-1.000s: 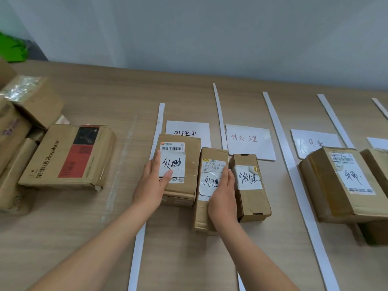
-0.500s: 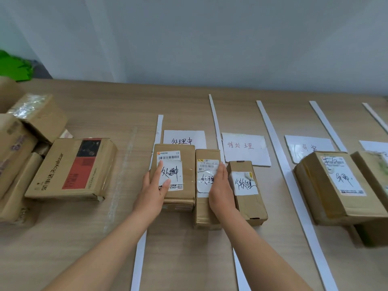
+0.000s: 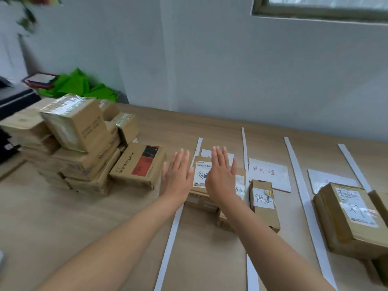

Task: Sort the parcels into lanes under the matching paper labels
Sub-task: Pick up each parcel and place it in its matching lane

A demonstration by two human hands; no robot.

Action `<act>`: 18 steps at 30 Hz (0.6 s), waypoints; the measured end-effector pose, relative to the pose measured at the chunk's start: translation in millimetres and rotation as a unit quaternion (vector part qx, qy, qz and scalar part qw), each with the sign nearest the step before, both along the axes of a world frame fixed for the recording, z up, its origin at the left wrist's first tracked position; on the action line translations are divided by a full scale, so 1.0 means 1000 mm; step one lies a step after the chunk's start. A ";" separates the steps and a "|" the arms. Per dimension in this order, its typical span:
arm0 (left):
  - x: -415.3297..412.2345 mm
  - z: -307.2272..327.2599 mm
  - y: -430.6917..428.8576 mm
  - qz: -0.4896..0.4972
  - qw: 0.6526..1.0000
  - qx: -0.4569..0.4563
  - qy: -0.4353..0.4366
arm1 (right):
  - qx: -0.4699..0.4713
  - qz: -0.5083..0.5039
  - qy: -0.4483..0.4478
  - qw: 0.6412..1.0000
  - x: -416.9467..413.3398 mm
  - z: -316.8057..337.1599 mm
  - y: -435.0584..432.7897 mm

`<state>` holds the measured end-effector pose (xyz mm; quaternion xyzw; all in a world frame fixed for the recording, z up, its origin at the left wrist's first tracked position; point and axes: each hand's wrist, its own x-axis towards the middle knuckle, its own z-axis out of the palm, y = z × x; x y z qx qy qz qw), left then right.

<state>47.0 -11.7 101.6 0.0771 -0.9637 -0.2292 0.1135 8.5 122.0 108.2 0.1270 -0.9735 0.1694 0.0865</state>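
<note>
Two brown parcels lie side by side in the first lane: a wider parcel with a white handwritten sticker, and a narrow parcel mostly hidden by my right forearm. My left hand and my right hand hover above them, flat, fingers spread, holding nothing. A small parcel sits in the second lane under a paper label with red writing. A large parcel lies in the third lane below another label. The first lane's label is mostly covered.
White paper strips divide the wooden table into lanes. A pile of unsorted brown parcels stands at the left, with a red-and-black printed box beside it. Another parcel shows at the right edge. Green bags lie behind the pile.
Both hands have lifted off the two parcels in the first lane and now hover open above them. The view has tilted up and swung left, showing the parcel pile.
</note>
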 end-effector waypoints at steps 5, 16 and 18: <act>0.045 0.039 -0.054 0.046 0.996 -0.048 0.062 | -0.053 0.073 0.047 0.995 0.041 0.042 -0.056; 0.152 0.076 -0.221 0.072 0.984 -0.114 0.114 | -0.001 0.113 0.108 0.988 0.128 0.092 -0.204; 0.174 0.077 -0.261 0.080 0.983 -0.114 0.117 | -0.012 0.112 0.099 0.989 0.149 0.093 -0.248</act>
